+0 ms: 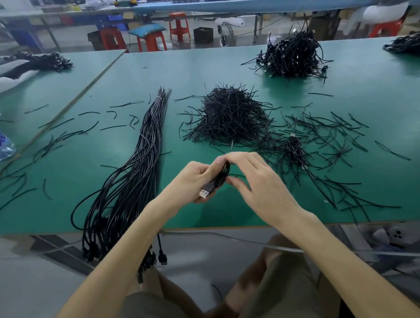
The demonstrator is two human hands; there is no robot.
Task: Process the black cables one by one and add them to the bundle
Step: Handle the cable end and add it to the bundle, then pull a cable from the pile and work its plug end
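Green workshop surface (223,68) carries the long bundle (136,162) of black cables, running far-to-near just left of both hands. The left hand (193,179) curls round a coiled USB cable (219,177), its plug (205,192) pointing back toward the person. The right hand (253,178) has its fingers (238,157) pinching the coil's top. The bundle sits nearer the left hand, so the cable probably has to travel leftward.

One wide-angle camera on my head looks forward and down, close over the desk (199,69), whose near edge crosses the lower frame.
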